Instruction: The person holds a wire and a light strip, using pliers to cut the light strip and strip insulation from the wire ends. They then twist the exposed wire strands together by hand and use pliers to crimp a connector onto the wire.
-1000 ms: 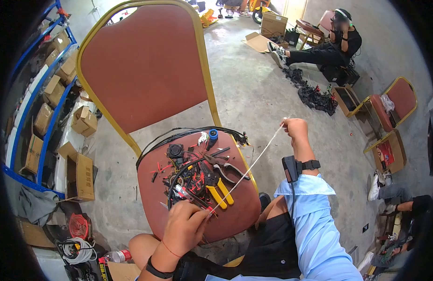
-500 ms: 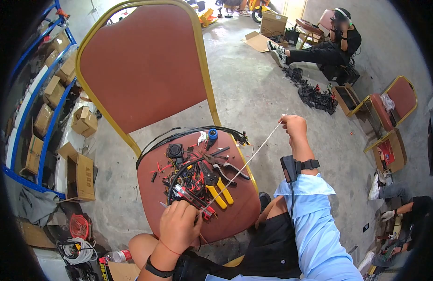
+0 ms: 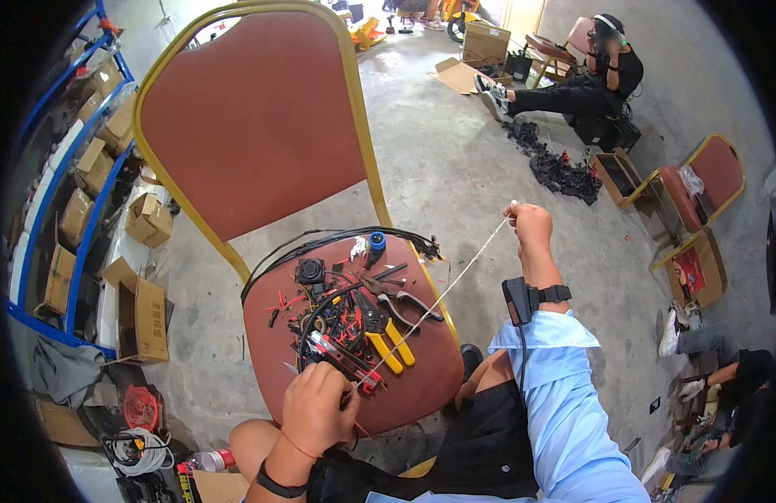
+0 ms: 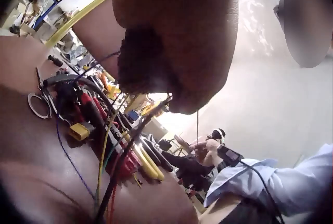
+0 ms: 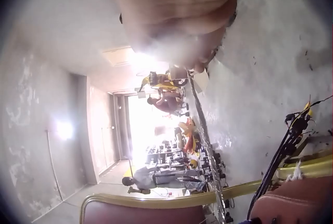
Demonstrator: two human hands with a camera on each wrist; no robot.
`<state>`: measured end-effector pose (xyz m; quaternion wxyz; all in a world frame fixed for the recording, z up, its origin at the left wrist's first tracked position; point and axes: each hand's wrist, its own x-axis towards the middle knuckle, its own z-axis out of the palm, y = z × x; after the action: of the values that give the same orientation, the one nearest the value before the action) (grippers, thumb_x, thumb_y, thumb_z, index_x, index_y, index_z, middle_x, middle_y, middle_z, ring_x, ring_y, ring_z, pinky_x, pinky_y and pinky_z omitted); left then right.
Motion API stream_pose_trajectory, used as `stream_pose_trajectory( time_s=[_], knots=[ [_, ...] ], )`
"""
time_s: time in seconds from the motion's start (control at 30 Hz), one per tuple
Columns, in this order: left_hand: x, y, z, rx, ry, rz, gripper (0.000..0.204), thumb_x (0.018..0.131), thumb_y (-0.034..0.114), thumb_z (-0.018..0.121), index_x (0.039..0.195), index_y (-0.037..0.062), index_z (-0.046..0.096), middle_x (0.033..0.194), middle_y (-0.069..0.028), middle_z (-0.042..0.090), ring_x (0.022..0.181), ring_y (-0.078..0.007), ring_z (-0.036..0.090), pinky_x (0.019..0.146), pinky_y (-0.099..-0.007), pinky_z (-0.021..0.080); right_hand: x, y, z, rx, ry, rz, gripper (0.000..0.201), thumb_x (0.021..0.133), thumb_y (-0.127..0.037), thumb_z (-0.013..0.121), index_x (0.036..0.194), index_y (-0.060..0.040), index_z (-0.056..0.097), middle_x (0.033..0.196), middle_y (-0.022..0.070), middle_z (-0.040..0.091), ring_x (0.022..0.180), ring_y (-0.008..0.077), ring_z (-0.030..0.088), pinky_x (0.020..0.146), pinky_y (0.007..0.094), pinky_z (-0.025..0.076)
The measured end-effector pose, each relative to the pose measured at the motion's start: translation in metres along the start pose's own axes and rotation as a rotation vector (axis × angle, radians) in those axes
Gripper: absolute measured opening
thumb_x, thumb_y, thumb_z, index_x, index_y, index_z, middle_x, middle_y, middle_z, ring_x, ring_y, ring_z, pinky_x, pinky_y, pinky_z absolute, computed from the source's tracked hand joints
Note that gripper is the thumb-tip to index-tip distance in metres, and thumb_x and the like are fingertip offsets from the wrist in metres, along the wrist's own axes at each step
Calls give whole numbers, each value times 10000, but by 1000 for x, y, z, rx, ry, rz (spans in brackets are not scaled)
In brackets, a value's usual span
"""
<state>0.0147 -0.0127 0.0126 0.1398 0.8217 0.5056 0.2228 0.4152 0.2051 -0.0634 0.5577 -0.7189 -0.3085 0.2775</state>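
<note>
Stretching between left hand and right hand: pale strand, seemingly twisted.

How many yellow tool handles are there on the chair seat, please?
2. The left handle and the right handle lie close together on the seat, beside the wire pile. More may be hidden under the pile.

A thin, whitish strand stretches straight and slanting between the hands.
</note>
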Motion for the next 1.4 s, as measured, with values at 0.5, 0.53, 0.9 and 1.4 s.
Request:
stream_pose_trajectory(
  time_s=[0.5,0.53,0.9,1.4],
  knots=[
    [-17,-13,17,-345,-523,-63,320,871,222,713,1088,34,572,933,-184,636,853,-374,642,730,-439,517,-78,-85,-9,595,-564,-29,223,985,-219,642,1041,-5,667,1032,116,711,809,148,653,696,267,538],
    [-16,-13,10,-348,-489,-70,334,866,214,716,1110,35,575,921,-182,636,836,-369,640,726,-438,513,-88,-91,-9,612,-573,-33,222,985,-218,642,1037,-3,667,1035,119,710,812,149,653,698,267,538],
    [-24,-54,-17,-232,-428,-256,544,862,155,742,1337,44,503,1000,-186,629,934,-365,634,801,-439,507,-169,-96,24,585,-669,71,189,997,-171,613,1016,10,662,999,127,708,785,146,667,688,258,551],
    [3,-8,-1,-536,110,-93,703,862,163,767,1439,-9,405,1378,-220,496,1284,-357,505,1082,-413,404,-270,-110,20,476,-1104,154,206,1002,-155,617,1080,26,677,1041,118,717,934,177,674,841,324,553]
  ],
)
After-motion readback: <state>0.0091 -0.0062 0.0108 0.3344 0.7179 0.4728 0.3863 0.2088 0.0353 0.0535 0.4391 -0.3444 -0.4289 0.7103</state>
